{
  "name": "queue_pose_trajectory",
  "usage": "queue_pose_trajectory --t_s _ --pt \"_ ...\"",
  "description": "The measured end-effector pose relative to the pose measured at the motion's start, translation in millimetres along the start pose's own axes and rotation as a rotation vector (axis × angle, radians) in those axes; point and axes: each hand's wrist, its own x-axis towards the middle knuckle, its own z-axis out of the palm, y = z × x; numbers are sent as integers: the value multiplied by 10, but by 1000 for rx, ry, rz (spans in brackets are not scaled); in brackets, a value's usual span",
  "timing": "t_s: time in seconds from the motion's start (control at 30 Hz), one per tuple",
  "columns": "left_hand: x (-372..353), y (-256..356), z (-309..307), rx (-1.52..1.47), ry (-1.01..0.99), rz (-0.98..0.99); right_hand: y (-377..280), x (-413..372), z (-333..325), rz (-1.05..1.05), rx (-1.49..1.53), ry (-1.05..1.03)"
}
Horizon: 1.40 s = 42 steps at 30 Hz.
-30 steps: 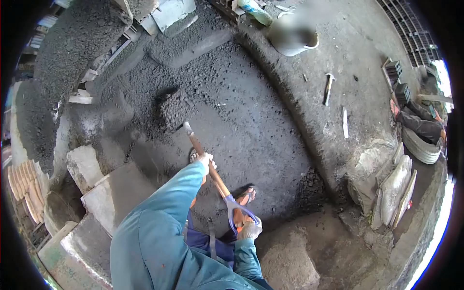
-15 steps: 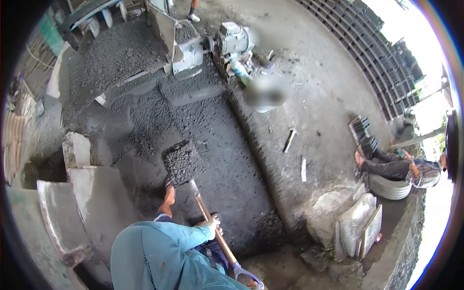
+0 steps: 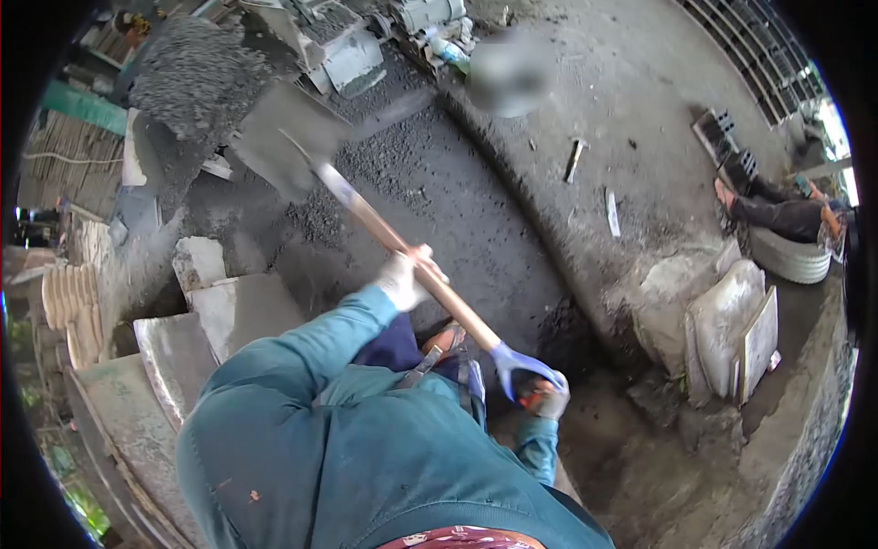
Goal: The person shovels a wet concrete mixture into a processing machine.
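Note:
My left hand (image 3: 409, 277), in a pale glove, grips the wooden shaft of a shovel (image 3: 444, 297) about halfway along. The fingers of my right hand (image 3: 547, 400) are closed round its blue D-shaped handle (image 3: 519, 364), low on the right. Tilted up and away to the far left, the grey shovel blade (image 3: 291, 137) is blurred by motion and looks bare. Just beyond its tip is a streaked, dark clump of wet gravelly mix (image 3: 197, 78), off the blade. More of the mix (image 3: 402, 160) lies scattered on the floor past my feet.
A grey motor (image 3: 428, 13) sits beside a metal housing (image 3: 352, 64) at the top. Concrete slabs (image 3: 722, 334) lean at right; bent sheets (image 3: 242, 316) lie left. A hammer (image 3: 575, 160) rests on the raised floor. At far right a person (image 3: 786, 215) sits on a tire (image 3: 791, 256).
The shovel has swung up and forward to the left. The mix heaped on its blade has come off. Both my hands have risen with the shovel, and my view has shifted.

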Motion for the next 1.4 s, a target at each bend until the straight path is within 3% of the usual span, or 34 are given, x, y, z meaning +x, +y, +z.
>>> queue_pose_trajectory --t_s 0.07,0.1,0.17,0.27,0.4,0.47,0.5,0.57,0.6,0.63,0.77,0.8,0.87,0.9,0.93,1.0,1.07,1.13,1.2,1.27,1.3,1.37,1.4 --pt "462 -661 -307 -143 26 -330 264 97 -774 -130 -79 108" --pt "711 -1019 -436 -118 71 -375 325 69 -953 -129 -61 177" --pt "1125 -1550 -593 -76 177 -475 42 -281 -625 -23 -155 271" --pt "1791 -2181 -854 37 307 -488 301 -319 -181 -119 -337 472" --pt "2557 -2204 -1227 180 355 -519 564 -52 603 -2 -297 553" --pt "2916 -1753 -1325 171 341 -451 652 235 1055 46 -273 505" --pt "3091 -1365 -1381 200 294 -482 705 373 1347 101 -239 454" --pt "3533 -490 -1464 254 267 -332 1117 787 1785 121 -228 266" --pt "3827 -30 -1603 323 256 -296 965 862 2469 104 -191 218" --pt "4082 450 -1703 314 274 -287 899 1011 2904 292 -8 -93" --pt "4540 2000 -1939 442 322 -238 1800 1444 4246 323 66 -208" --pt "4488 2158 -1934 547 354 -188 1332 1159 4524 308 -43 -184" --pt "4198 2236 -1901 627 347 -124 1432 1000 4468 344 120 -309" --pt "4030 2171 -1972 548 246 -165 1554 999 4268 181 -223 -357" --pt "3963 2183 -1909 476 124 -189 1192 971 4214 -318 -798 -468" --pt "3772 2025 -1640 215 90 -171 695 923 4060 -362 -708 -610" --pt "3772 1853 -1351 -68 -3 -149 171 1078 3957 -561 -935 -469" --pt "3828 1443 -1063 9 40 -163 163 1196 3536 -219 -655 -187" --pt "3686 906 -667 181 162 -331 -61 989 3217 23 -355 17" --pt "3550 161 -524 262 114 -458 -139 708 2830 123 -119 143" --pt "3524 -265 -486 298 199 -518 -192 607 2605 127 -100 175" --pt "3326 -588 -183 510 198 -637 -270 566 2281 145 3 264" --pt "3279 -671 -5 491 437 -639 -291 617 2191 160 86 322"
